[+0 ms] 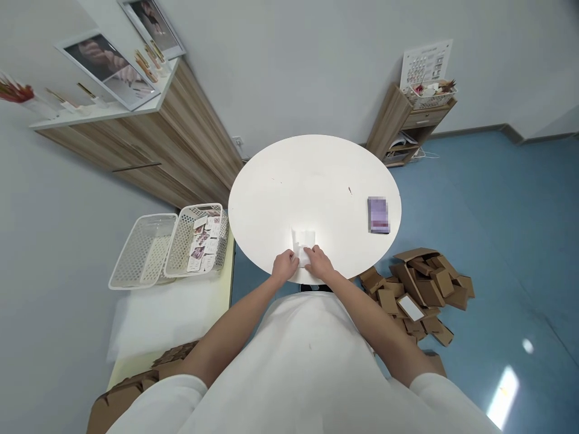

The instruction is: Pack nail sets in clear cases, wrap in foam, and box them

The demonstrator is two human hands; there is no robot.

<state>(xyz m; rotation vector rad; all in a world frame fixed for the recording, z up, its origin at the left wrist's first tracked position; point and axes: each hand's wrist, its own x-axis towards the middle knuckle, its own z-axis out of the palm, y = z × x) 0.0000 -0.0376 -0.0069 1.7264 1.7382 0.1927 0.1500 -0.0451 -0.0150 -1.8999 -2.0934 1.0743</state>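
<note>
A small white sheet (304, 240), thin and partly folded like wrapping paper or foam, lies near the front edge of the white oval table (271, 193). At its lower left edge, my left hand (285, 266) is closed, pinching the sheet between thumb and fingers. My right hand (318, 263) grips the sheet's right side, with its fingertips over the middle. Whether anything lies inside the sheet is hidden. Toward the table's right edge sits a purple stack, blurred by pixels (379, 215), apart from both hands.
To the left stand two white perforated baskets; one basket (169, 241) holds printed cards (204, 244). Opened brown cardboard boxes (418, 289) pile up on the floor at the right. A wooden cabinet (181, 126) and a small shelf unit (407, 123) stand by the wall.
</note>
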